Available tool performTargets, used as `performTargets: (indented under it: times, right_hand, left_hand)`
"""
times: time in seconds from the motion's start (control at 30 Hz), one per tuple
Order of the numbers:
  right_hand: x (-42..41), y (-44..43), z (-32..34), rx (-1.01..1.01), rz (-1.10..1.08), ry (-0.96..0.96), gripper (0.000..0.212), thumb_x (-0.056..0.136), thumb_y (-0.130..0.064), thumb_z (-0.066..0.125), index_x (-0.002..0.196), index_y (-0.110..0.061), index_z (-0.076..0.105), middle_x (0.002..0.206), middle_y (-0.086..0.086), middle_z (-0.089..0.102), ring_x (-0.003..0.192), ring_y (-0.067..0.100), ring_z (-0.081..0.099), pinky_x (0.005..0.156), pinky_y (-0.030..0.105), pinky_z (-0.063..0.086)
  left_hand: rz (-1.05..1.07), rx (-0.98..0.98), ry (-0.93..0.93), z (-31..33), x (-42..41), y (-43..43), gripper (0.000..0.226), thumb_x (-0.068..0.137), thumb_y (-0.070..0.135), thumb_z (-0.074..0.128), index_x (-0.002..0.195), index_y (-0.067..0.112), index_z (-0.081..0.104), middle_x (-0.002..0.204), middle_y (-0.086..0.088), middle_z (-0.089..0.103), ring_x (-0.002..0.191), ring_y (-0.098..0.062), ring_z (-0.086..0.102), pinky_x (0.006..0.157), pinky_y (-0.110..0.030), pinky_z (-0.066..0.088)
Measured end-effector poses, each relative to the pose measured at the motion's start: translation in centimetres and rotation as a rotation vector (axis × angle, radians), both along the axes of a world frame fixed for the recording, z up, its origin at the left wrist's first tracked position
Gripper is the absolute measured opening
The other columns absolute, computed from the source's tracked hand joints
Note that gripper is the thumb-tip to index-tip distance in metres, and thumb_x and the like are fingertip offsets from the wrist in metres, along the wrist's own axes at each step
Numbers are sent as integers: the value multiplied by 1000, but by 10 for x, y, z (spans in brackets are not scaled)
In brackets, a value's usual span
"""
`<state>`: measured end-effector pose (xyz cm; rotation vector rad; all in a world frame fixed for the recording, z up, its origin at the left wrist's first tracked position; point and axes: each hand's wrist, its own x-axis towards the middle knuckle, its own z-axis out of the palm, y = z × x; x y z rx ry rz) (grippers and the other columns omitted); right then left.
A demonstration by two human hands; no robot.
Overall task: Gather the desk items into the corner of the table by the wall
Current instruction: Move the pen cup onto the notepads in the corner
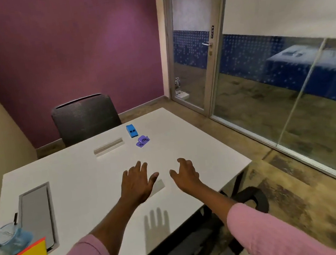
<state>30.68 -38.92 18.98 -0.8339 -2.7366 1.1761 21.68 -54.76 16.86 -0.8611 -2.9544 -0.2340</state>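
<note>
left hand fingers spread wide, empty, over clear ruler on tabletop, long axis running up-right; right hand loosely open just beside (left nearer).

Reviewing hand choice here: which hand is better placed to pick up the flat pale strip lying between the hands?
Left, probably. The left hand hovers open directly over the pale strip, partly covering it, thumb near its far end. The right hand, also open, sits beside the strip, clear of it.
</note>
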Motion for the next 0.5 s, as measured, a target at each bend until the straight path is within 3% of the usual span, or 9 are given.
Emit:
performTargets:
  times: [0.17, 0.5]
  right_hand:
    - [72, 80, 14, 66, -33, 18, 59, 96, -40, 46, 146, -16, 25, 150, 13, 27, 133, 31, 37, 108, 45, 26]
    - [151, 200, 19, 286, -160, -52, 72, 93, -47, 47, 150, -17, 14, 155, 15, 16, 139, 36, 21, 113, 50, 21]
  left_hand:
    - [-68, 78, 6, 12, 51, 93, 85, 87, 72, 1, 136, 16, 40, 139, -12, 47, 118, -32, 51, 98, -49, 39]
    - [-236, 52, 28, 16, 111, 235, 88, 85, 73, 0, 143, 15, 32, 150, -13, 35, 130, -33, 42, 107, -52, 33]
